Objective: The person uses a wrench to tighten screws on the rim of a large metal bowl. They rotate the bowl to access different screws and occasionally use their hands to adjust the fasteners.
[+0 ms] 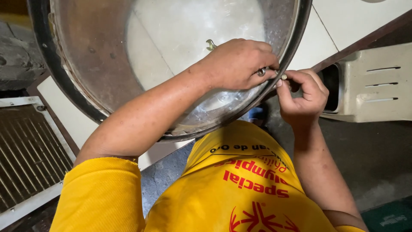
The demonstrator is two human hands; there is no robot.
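Observation:
A large round metal drum [86, 64] with a dark rim fills the top of the head view, open toward me. My left hand [238, 62] reaches inside it and grips a small metal wrench [211, 44] against the inner wall near the rim. Outside the rim, my right hand [302, 96] pinches a small bolt [283, 77] between thumb and fingers. The two hands face each other across the drum wall.
A finned metal grille in a white frame [25, 150] lies at the left. A cream plastic housing with slots [373, 86] sits at the right on the grey concrete floor [377, 159]. White panels [356, 17] lie behind the drum.

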